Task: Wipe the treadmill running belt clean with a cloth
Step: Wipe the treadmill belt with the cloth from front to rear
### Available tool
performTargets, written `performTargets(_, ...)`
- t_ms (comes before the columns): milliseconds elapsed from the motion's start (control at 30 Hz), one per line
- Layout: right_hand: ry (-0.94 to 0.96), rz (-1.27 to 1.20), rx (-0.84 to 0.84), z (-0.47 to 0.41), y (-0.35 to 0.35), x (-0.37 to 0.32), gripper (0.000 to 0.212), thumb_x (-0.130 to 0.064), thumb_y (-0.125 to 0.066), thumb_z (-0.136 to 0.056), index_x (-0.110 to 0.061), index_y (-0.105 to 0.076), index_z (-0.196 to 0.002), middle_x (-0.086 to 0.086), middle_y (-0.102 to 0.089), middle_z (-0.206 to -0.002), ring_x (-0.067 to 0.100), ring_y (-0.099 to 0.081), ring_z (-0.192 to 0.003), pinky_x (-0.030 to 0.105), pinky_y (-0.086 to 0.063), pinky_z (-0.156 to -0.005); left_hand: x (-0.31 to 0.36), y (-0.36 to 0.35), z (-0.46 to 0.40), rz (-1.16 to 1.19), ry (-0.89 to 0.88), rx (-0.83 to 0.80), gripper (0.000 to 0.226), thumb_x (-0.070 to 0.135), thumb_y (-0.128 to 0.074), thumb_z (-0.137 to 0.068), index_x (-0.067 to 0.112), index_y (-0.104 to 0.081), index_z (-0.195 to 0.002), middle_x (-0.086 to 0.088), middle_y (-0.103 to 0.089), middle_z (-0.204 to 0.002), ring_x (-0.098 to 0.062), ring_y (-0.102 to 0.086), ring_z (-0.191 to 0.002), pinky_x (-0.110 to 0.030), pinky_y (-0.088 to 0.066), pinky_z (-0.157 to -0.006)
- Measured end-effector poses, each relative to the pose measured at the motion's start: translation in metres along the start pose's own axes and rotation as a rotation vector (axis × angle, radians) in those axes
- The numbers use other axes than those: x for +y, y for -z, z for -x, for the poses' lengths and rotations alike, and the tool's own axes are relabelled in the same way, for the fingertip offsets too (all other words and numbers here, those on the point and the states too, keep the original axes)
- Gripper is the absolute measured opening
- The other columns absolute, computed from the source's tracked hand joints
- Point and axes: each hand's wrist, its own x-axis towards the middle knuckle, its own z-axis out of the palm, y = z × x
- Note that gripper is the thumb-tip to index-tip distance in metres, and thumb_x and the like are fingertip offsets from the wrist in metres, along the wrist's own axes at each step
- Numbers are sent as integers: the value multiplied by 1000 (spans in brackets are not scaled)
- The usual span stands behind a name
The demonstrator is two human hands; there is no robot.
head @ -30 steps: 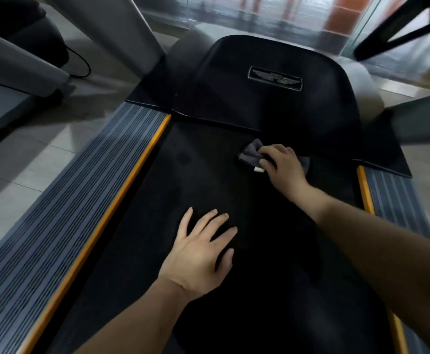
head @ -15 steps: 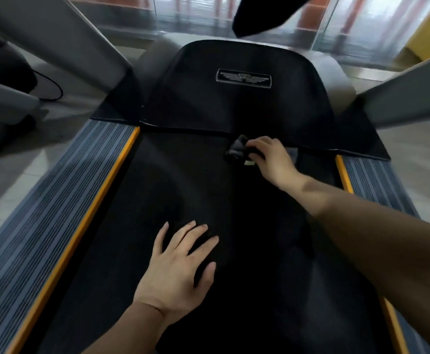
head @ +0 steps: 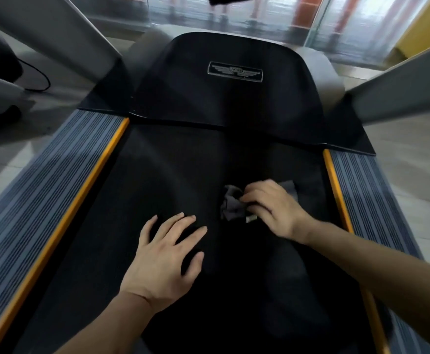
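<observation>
Cloth (head: pixel 230 206) sits bunched under the right hand (head: pixel 272 208), fingers clenched on it, mid-belt toward the right; the left hand (head: pixel 163 254) lies flat, released, on the running belt (head: pixel 157 175). Bunched so, it could skip streaks or snag at the orange edge strip (head: pixel 332 180).

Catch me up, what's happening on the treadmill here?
A person is wiping the treadmill's black running belt. The right hand presses a bunched dark grey cloth onto the belt, right of centre. The left hand lies flat on the belt with fingers spread, holding nothing. The motor cover sits beyond the cloth.
</observation>
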Motion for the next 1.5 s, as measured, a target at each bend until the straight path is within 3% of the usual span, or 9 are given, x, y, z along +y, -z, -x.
performTargets(267, -430, 89, 187, -98, 4, 92, 28, -25, -56, -97, -36, -63, -122, -11, -64, -119, 20, -60, -109, 43, -51, -98, -2, -3, 0, 23, -7, 30, 50, 54, -39, -98, 41, -49, -146, 12, -45, -154, -7, -27, -151, -56, -12, -125)
performTargets(433, -343, 61, 169, -36, 5, 44, 28, -17, -61, -96, -19, -69, -123, 5, -66, -119, 32, -59, -105, 29, -37, -95, 0, -3, 4, -65, 0, 8, 48, 51, -39, -99, 41, -52, -144, 11, -50, -151, -8, -36, -147, -57, -15, -124)
performTargets(633, -215, -56, 41, 51, 14, -7, 25, -25, -56, -103, -31, -63, -126, -15, -57, -123, 10, -50, -115, 26, -38, -101, 46, 11, -23, -74, 101, 86, 39, 54, -37, -96, 36, -68, -112, 14, -60, -124, -9, -51, -126, -53, -19, -123)
performTargets(867, -150, 4, 33, 8, 11, 51, 28, -21, -57, -100, -22, -64, -127, -3, -60, -124, 18, -50, -109, 28, -40, -97, 59, -10, -31, -72, 57, -10, 49, 56, -28, -101, 39, -53, -140, 13, -47, -145, -14, -40, -139, -56, -13, -124)
performTargets(1067, -378, 108, 244, -63, 22, 120, 27, -16, -60, -98, -19, -69, -124, 3, -54, -117, 23, -45, -107, 37, -43, -101, 56, -10, -31, -38, 49, -8, 47, 57, -34, -99, 39, -55, -137, 15, -48, -142, -11, -40, -139, -57, -14, -123)
performTargets(1167, -406, 111, 249, -51, 19, 109, 26, -16, -58, -99, -22, -68, -122, 0, -55, -112, 20, -46, -102, 23, -34, -92, 56, -10, -33, -32, 48, -22, 47, 57, -36, -99, 38, -56, -137, 14, -49, -142, -12, -40, -139, -58, -14, -123)
performTargets(1267, -360, 116, 185, -13, 18, 75, 27, -9, -57, -93, -20, -67, -116, 4, -61, -110, 23, -52, -98, 26, -32, -86, 55, -9, -31, -45, 55, -41, 48, 59, -34, -99, 41, -53, -140, 15, -46, -145, -11, -36, -142, -57, -11, -124)
performTargets(1400, -322, 33, 48, 59, 30, 21, 36, -7, -55, -97, -26, -56, -128, -5, -53, -130, 13, -43, -122, 27, -35, -104, 56, -9, -32, -58, 63, -58, 49, 59, -34, -98, 42, -53, -140, 15, -45, -146, -11, -36, -142, -58, -9, -124)
performTargets(1500, -341, 25, 28, 65, 33, 27, 40, -7, -54, -98, -30, -54, -130, -8, -46, -134, 9, -39, -125, 17, -31, -104, 57, -10, -33, -48, 66, -57, 49, 60, -33, -98, 43, -52, -140, 16, -44, -147, -10, -35, -142, -59, -9, -124)
